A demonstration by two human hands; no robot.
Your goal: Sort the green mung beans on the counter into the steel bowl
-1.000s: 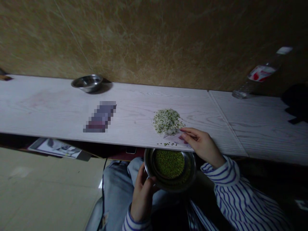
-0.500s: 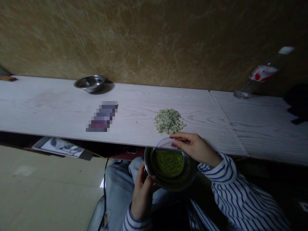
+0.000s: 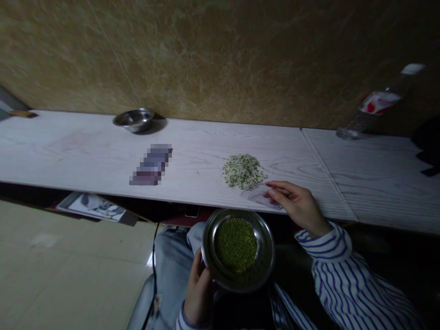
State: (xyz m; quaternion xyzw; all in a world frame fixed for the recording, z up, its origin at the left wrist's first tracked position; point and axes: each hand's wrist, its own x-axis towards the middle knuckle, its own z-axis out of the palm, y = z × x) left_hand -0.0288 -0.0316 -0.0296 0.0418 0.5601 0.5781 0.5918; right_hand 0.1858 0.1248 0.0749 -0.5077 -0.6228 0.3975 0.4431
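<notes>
My left hand (image 3: 200, 288) grips the left rim of a steel bowl (image 3: 265, 256), which sits over my lap below the table edge. Small green beans (image 3: 237, 245), like mung beans, cover the bowl's bottom. My right hand (image 3: 299, 204) pinches a clear plastic protractor (image 3: 256, 193) by its right end, over the front edge of the table. Just beyond the protractor lies a pile of white grains mixed with green beans (image 3: 243, 170), spread in a rough round patch. The fingertips of my left hand are partly hidden behind the bowl.
A second steel bowl (image 3: 134, 120) stands near the wall on the white table (image 3: 195, 137). A blurred-out flat object (image 3: 151, 165) lies in front of it. At the right, a clear bottle (image 3: 378, 103) with a white cap stands by a dark object (image 3: 428, 146). Below is an open drawer (image 3: 92, 208).
My right hand has moved the protractor from above the bowl up and right, to the table edge beside the pile. The bowl in my left hand has come slightly lower and left.
</notes>
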